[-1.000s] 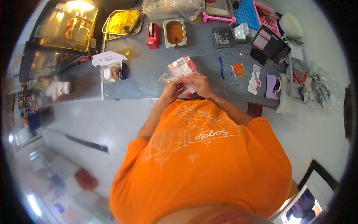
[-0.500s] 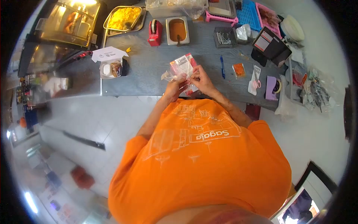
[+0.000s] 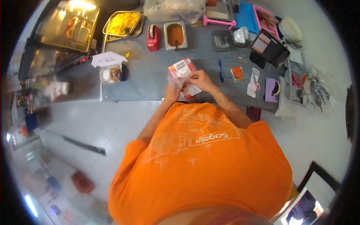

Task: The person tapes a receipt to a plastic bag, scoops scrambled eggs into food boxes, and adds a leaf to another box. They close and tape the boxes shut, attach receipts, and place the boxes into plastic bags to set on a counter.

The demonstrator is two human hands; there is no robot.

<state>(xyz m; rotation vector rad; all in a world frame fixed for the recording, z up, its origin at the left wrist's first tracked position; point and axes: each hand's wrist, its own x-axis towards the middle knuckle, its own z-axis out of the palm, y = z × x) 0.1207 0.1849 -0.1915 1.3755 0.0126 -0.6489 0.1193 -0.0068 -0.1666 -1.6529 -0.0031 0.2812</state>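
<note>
A red and white box [image 3: 190, 66] with a printed white label lies at the table's front edge, before my body. Crumpled clear plastic bag [image 3: 176, 80] film covers part of it; whether the box is inside cannot be made out. My left hand [image 3: 173, 92] grips the plastic at the box's left side, its fingertips partly hidden by the film. From the right, my right hand [image 3: 203, 80] pinches the plastic over the middle of the box. To the right of that hand lie a blue pen [image 3: 221, 71] and a small packet of orange contents [image 3: 237, 73].
An open white food box [image 3: 111, 74] stands left. Behind are a red tape dispenser [image 3: 153, 38], a metal pan of brown sauce [image 3: 175, 35] and a tray of yellow food [image 3: 122, 23]. Scissors [image 3: 255, 86], a purple tape dispenser [image 3: 270, 90] and a black stand [image 3: 270, 48] are right.
My left hand has moved down and left along the box, and the plastic now spreads lower over it. My right hand stays pinched at the plastic. The whole view has shifted slightly.
</note>
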